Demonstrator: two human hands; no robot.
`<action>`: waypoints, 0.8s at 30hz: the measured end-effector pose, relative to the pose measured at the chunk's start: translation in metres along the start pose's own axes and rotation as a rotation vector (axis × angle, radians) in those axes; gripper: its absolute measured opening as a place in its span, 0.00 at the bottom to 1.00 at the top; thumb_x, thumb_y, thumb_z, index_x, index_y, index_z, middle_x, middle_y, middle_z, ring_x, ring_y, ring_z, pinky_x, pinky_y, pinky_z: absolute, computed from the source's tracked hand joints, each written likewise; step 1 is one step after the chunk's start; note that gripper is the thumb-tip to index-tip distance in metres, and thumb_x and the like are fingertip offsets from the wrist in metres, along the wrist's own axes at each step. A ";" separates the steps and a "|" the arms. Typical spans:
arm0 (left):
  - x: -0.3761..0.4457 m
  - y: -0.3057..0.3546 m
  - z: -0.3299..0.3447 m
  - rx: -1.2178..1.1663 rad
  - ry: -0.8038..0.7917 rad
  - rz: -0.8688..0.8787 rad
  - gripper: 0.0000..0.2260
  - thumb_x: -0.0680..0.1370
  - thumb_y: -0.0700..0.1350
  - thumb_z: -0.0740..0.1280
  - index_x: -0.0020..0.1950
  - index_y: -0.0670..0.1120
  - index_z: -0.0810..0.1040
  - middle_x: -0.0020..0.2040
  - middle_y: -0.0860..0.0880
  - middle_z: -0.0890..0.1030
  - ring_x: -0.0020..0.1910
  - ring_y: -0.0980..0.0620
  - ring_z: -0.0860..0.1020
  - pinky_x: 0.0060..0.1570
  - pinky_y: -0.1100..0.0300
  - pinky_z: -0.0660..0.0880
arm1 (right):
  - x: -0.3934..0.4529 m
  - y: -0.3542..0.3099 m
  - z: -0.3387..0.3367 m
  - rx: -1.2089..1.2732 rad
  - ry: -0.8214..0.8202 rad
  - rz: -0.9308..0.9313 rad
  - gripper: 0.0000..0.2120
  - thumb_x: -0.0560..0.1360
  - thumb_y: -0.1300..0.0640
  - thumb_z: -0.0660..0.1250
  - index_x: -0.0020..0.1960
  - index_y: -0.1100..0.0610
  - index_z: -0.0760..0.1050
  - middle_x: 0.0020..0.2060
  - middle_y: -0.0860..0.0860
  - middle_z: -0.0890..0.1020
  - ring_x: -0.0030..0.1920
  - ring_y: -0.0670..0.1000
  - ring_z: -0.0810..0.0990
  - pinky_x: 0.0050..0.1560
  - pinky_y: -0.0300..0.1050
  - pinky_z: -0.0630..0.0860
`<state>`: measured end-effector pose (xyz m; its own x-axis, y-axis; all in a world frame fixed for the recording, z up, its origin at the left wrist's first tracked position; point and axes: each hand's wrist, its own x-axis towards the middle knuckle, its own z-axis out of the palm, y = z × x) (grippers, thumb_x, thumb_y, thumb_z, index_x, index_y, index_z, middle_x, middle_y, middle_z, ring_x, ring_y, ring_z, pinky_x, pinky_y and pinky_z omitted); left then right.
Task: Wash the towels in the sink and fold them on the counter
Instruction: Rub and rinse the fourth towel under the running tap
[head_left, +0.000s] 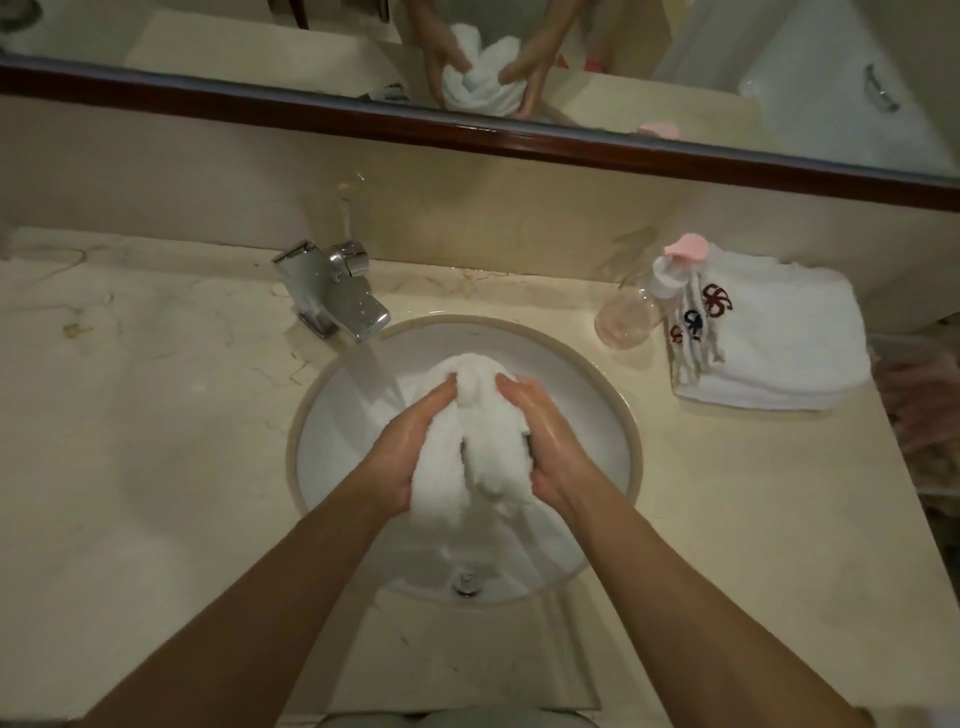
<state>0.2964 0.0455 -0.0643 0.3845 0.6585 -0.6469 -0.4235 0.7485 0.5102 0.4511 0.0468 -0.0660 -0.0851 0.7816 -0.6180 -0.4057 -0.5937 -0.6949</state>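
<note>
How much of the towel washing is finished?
Looks done: folded towels lie stacked on the counter right of the sink, though I cannot tell if they were washed. In hand: the left hand and right hand squeeze a white towel beside the faucet's running water. Left: folding this one.

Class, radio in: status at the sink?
Left hand and right hand both gripping white towel over sink. Faucet running. Nothing blocking.

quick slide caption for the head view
Both hands, left and right, squeeze a white towel in the sink beside the running tap.
</note>
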 end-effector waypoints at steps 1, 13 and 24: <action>0.004 -0.004 0.001 -0.081 0.012 0.010 0.25 0.78 0.56 0.68 0.69 0.41 0.76 0.65 0.38 0.78 0.65 0.41 0.77 0.69 0.45 0.70 | -0.002 0.010 0.004 -0.056 0.022 -0.039 0.30 0.72 0.42 0.74 0.70 0.54 0.72 0.62 0.58 0.81 0.62 0.59 0.81 0.59 0.59 0.79; 0.044 -0.023 -0.029 -0.411 0.312 0.100 0.36 0.76 0.72 0.55 0.64 0.43 0.80 0.59 0.37 0.82 0.60 0.37 0.80 0.64 0.42 0.73 | 0.025 0.035 0.031 -0.775 -0.046 0.077 0.46 0.57 0.35 0.80 0.68 0.42 0.63 0.58 0.45 0.81 0.56 0.48 0.82 0.59 0.53 0.80; 0.106 -0.015 -0.125 -0.645 0.308 0.217 0.31 0.78 0.63 0.62 0.75 0.46 0.70 0.73 0.44 0.72 0.73 0.44 0.69 0.75 0.45 0.60 | 0.143 0.002 0.107 -1.362 -0.421 0.290 0.20 0.73 0.44 0.71 0.58 0.56 0.79 0.46 0.52 0.84 0.42 0.49 0.82 0.43 0.45 0.80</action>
<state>0.2412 0.0947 -0.2112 0.0309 0.6636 -0.7474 -0.8973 0.3478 0.2717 0.3410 0.1781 -0.1169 -0.3643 0.4601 -0.8097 0.8124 -0.2681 -0.5179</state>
